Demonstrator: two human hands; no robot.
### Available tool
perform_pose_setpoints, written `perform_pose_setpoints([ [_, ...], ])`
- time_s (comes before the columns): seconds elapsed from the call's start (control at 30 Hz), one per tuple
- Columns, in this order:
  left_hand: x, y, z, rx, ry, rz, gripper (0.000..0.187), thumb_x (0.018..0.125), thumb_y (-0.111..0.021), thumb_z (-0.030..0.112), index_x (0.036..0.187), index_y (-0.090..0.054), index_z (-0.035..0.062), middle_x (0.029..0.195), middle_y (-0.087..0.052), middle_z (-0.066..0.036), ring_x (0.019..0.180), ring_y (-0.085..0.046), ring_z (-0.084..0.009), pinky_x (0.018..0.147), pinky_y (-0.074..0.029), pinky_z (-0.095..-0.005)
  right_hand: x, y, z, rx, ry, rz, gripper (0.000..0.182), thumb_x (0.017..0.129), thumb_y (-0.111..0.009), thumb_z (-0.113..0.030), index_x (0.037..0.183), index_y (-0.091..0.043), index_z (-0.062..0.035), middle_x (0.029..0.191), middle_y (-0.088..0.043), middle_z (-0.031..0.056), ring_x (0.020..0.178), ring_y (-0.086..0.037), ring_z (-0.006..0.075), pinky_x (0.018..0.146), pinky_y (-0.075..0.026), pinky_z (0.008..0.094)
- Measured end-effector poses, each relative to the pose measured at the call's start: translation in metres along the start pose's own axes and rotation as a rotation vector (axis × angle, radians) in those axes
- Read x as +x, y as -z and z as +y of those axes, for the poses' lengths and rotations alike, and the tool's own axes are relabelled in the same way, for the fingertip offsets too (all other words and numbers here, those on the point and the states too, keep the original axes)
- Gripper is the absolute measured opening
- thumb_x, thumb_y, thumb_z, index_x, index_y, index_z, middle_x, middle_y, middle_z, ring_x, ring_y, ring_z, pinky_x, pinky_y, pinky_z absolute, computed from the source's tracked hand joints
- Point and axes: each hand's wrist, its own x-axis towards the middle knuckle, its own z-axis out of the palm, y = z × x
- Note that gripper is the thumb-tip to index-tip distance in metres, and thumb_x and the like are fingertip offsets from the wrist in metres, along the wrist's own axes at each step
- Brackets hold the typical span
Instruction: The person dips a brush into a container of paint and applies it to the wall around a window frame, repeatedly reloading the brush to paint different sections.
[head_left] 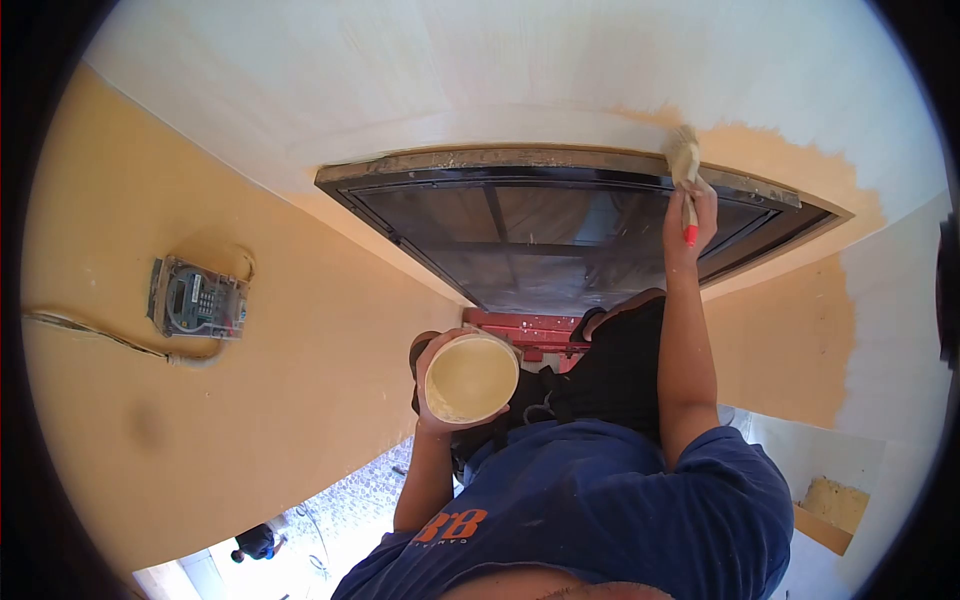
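My right hand (704, 215) is closed round the handle of a paintbrush (684, 155), whose red handle end points back toward me. The bristles, a little blurred, touch the wall just above the door frame (560, 158), at the border between orange-yellow paint (770, 150) and the whitish surface (500, 60). Lower down, my left hand (437, 405) grips a round paint tub (472, 378) from its left side. Pale yellow paint lies inside the tub, and its rim is smeared.
A dark metal door (540, 230) with panes fills the centre. On the yellow left wall hang an electronic keypad box (200, 298) and a cable (95, 335). Something red (525, 330) lies beneath my feet. Another person (258, 541) is far below at left.
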Motion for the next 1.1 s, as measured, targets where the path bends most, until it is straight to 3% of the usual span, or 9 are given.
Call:
perform_pose_setpoints([
  [0.1,0.006,-0.004,0.0,-0.041,0.008,-0.045,0.106,0.046,-0.095,0.021,0.132,-0.037,0.0016,0.124,-0.053,-0.015,0.114,-0.055,-0.0265,0.095,-0.047,-0.0404,-0.002,0.005,-0.004,-0.066,-0.048,0.05,0.015,0.077,-0.064,0.003,0.092,-0.062,-0.0009,0.098,-0.062,0.0185,0.086,-0.063,0.032,0.078,-0.05,0.0349],
  [0.17,0.01,-0.009,0.0,-0.028,0.013,-0.062,0.107,0.045,-0.095,0.024,0.132,-0.037,0.0015,0.124,-0.054,-0.016,0.113,-0.056,-0.0265,0.095,-0.047,-0.0399,0.002,-0.01,-0.023,0.049,0.121,0.068,0.017,0.075,-0.065,0.004,0.091,-0.062,-0.0024,0.098,-0.063,0.0172,0.087,-0.063,0.0317,0.077,-0.051,0.0338],
  [0.3,0.021,-0.026,-0.001,-0.062,-0.048,-0.017,0.104,0.043,-0.095,0.026,0.129,-0.042,0.0007,0.118,-0.058,-0.014,0.107,-0.059,-0.024,0.092,-0.049,-0.0371,0.009,-0.056,-0.069,0.317,0.102,-0.045,0.018,0.074,-0.066,0.004,0.089,-0.065,-0.0053,0.097,-0.064,0.0143,0.09,-0.063,0.0306,0.077,-0.051,0.0334],
  [0.47,0.031,-0.023,0.007,0.118,0.035,-0.193,0.105,0.044,-0.092,0.029,0.13,-0.039,0.0013,0.124,-0.052,-0.017,0.115,-0.054,-0.0293,0.095,-0.047,-0.0426,0.018,-0.035,-0.034,0.2,0.061,-0.017,0.019,0.072,-0.067,0.004,0.088,-0.066,-0.0055,0.094,-0.064,0.0141,0.088,-0.063,0.0312,0.077,-0.051,0.0347],
  [0.6,0.029,-0.03,0.003,0.04,-0.021,-0.144,0.104,0.045,-0.092,0.028,0.13,-0.039,0.0012,0.124,-0.052,-0.017,0.115,-0.053,-0.029,0.094,-0.047,-0.0427,0.013,0.025,0.04,-0.05,-0.087,0.127,0.013,0.078,-0.063,0.002,0.091,-0.062,-0.0005,0.094,-0.063,0.0158,0.086,-0.062,0.0299,0.079,-0.049,0.036],
  [0.77,0.026,-0.037,0.003,-0.063,-0.01,-0.168,0.103,0.043,-0.092,0.026,0.129,-0.041,-0.0002,0.123,-0.053,-0.017,0.114,-0.054,-0.0273,0.093,-0.048,-0.0401,0.009,0.058,0.05,-0.12,-0.1,0.13,0.015,0.08,-0.06,0.005,0.094,-0.06,0.0006,0.097,-0.063,0.0156,0.088,-0.062,0.0276,0.08,-0.049,0.0338],
  [0.9,0.026,-0.046,0.01,-0.07,0.054,-0.153,0.104,0.042,-0.093,0.027,0.128,-0.042,-0.0001,0.121,-0.054,-0.016,0.112,-0.055,-0.0272,0.093,-0.048,-0.0398,0.001,0.013,0.024,-0.093,-0.043,0.118,0.018,0.077,-0.064,0.004,0.094,-0.063,-0.002,0.097,-0.063,0.0159,0.09,-0.062,0.0308,0.081,-0.05,0.0356],
  [0.97,0.032,-0.045,0.012,-0.004,0.004,-0.227,0.103,0.041,-0.093,0.03,0.126,-0.044,-0.0001,0.118,-0.056,-0.016,0.109,-0.057,-0.0269,0.093,-0.049,-0.0394,0.003,-0.021,-0.009,0.004,-0.021,0.11,0.01,0.077,-0.063,0.002,0.085,-0.063,-0.0031,0.093,-0.062,0.0165,0.085,-0.062,0.0337,0.076,-0.051,0.0377],
  [1.1,0.029,-0.051,0.02,0.009,0.056,-0.142,0.103,0.043,-0.093,0.039,0.125,-0.044,0.0003,0.117,-0.056,-0.016,0.109,-0.058,-0.0276,0.093,-0.048,-0.0397,0.0,-0.071,-0.044,0.072,-0.063,0.158,0.009,0.074,-0.067,0.002,0.08,-0.061,-0.0028,0.087,-0.061,0.0163,0.08,-0.062,0.0321,0.069,-0.052,0.0361],
])
